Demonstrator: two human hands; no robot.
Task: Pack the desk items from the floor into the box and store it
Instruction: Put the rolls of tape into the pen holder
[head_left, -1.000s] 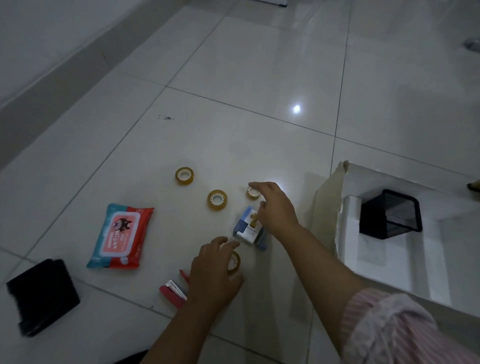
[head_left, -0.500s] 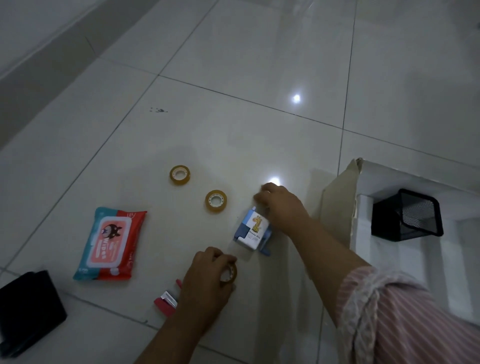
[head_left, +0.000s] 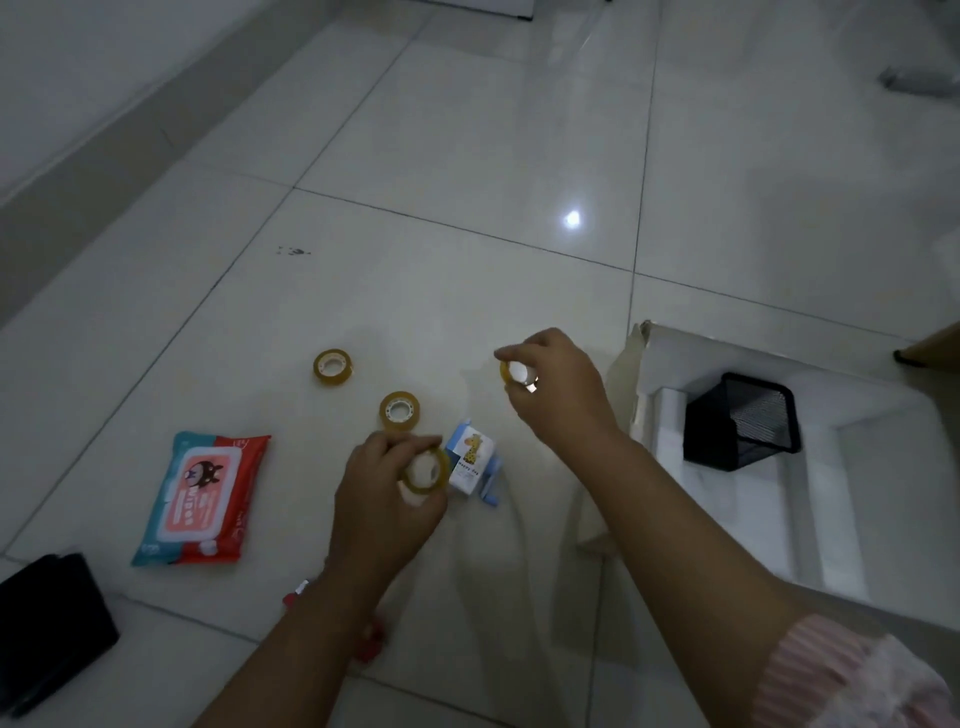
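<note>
Tiled floor (head_left: 467, 130) | each hand pinches a tape roll: left hand (head_left: 384, 499), right hand (head_left: 558, 389)

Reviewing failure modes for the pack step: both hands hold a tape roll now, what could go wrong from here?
1. The right hand pinches its tape roll by fingertips only; it could slip before reaching the box.
2. The left hand carries its roll right over the small giraffe box and could knock it.
3. The red item under the left forearm is mostly hidden and could be missed.

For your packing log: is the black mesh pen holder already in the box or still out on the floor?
In. The black mesh pen holder sits inside the open white box, within its walls, not on the tiles.
</note>
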